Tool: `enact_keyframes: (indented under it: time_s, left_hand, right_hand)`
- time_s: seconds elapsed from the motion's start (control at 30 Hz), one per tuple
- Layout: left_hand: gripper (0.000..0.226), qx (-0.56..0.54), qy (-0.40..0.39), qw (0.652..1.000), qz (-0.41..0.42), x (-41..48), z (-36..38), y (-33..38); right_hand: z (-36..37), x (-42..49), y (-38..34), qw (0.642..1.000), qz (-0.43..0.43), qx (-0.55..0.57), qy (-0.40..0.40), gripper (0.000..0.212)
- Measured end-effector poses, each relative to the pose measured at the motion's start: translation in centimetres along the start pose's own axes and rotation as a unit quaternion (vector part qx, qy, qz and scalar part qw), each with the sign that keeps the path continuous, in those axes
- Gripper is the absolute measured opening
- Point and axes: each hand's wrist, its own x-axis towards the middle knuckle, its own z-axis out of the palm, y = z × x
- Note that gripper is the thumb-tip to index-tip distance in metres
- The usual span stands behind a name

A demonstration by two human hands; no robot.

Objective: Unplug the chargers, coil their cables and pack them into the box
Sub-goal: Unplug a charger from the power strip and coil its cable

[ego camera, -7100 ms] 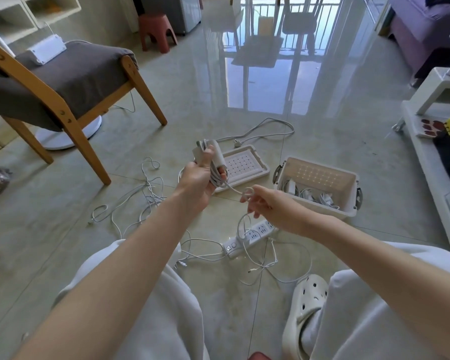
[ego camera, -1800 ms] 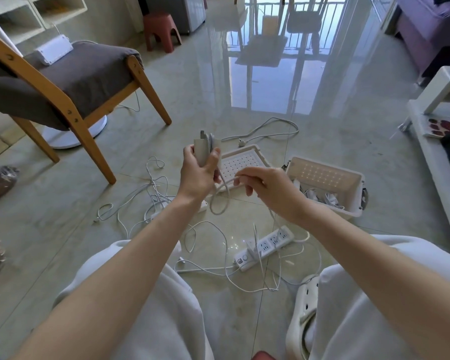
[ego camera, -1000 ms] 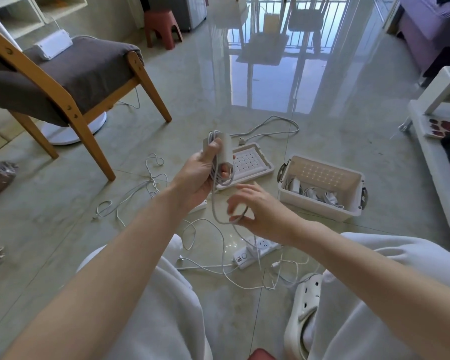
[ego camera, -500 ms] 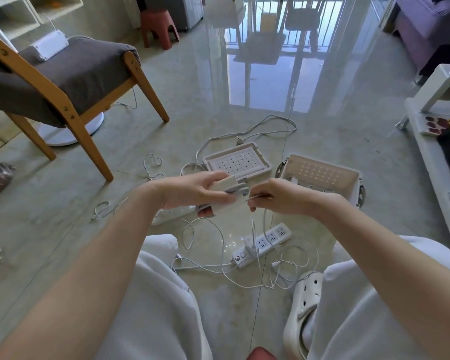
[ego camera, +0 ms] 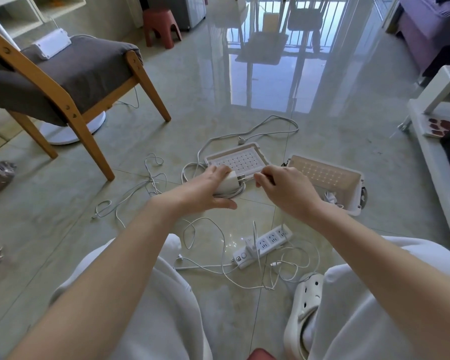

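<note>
left hand (ego camera: pixel 205 190) gripping coiled charger (ego camera: pixel 228 181), right hand (ego camera: pixel 283 189) pinching its cable (ego camera: pixel 240 191)

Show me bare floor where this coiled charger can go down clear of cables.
Bare floor lies right of the box, up to the white shelf, and on the far side of the long cable loop. Crowded: around the power strip and the loose cables left of the lid.
</note>
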Motion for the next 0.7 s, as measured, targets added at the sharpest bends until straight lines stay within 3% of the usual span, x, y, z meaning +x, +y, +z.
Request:
enact_keyframes:
  time_s: [0.2, 0.33, 0.47, 0.57, 0.63, 0.7]
  left_hand:
    - [0.062, -0.106, 0.125, 0.984, -0.068, 0.7, 0.8, 0.7]
    - [0.055, -0.254, 0.102, 0.955, -0.114, 1.3, 0.8, 1.3]
    - [0.027, -0.512, 0.078, 0.847, -0.121, 1.2, 0.5, 2.7]
    - [0.009, -0.593, 0.122, 0.788, -0.115, 1.3, 0.2, 3.2]
    - [0.017, -0.629, 0.142, 0.758, -0.100, 1.4, 0.3, 3.3]
    - [0.028, -0.679, 0.152, 0.713, -0.088, 1.4, 0.2, 3.7]
  right_hand:
    - [0.7, -1.8, -2.2, 0.991, -0.062, 0.113, -0.025, 0.027]
    - [1.4, -2.7, -3.1, 0.985, -0.077, 0.156, 0.007, 0.027]
    - [1.7, -3.5, -3.6, 0.984, -0.092, 0.153, 0.028, 0.025]
    - [2.3, -4.6, -4.3, 0.981, -0.109, 0.159, 0.008, 0.021]
    - [3.1, -5.0, -4.7, 0.980, -0.091, 0.175, -0.019, 0.024]
    - [3.6, -4.5, -4.8, 0.968, 0.000, 0.237, -0.086, 0.031]
